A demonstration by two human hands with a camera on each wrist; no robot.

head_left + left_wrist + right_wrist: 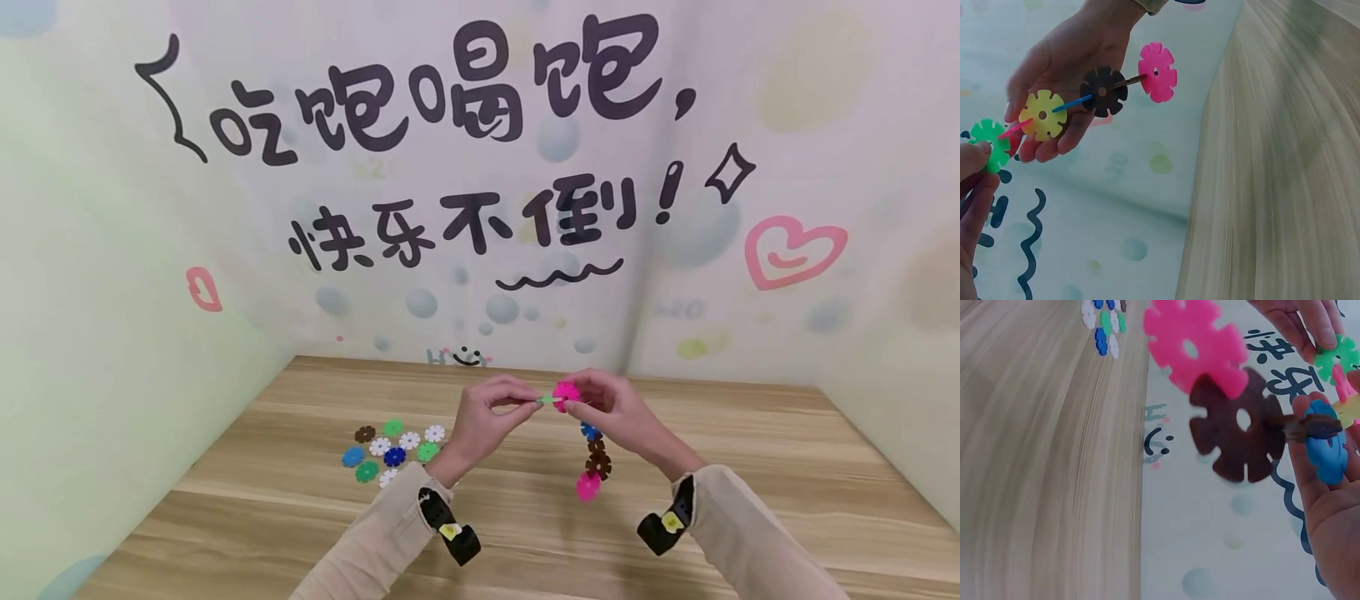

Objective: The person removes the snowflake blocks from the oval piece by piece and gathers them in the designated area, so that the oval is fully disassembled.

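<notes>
A green notched plastic disc (997,153), like a snowflake building piece, is pinched between the thumb and fingers of my left hand (483,417). My right hand (615,410) holds the upper end of a chain of such discs, at a pink disc (566,392). The green disc touches the pink disc's edge; whether their slots are fully joined I cannot tell. Below, the chain runs through a yellow disc (1054,125), a blue disc (1325,453) and brown discs (597,467) to a second pink disc (588,487) hanging at the bottom.
Several loose discs in white, green, blue and brown, among them a dark blue disc (393,457), lie on the wooden table (247,517) left of my left hand. A printed cloth backdrop (450,317) stands behind the table. Both wrists wear black straps.
</notes>
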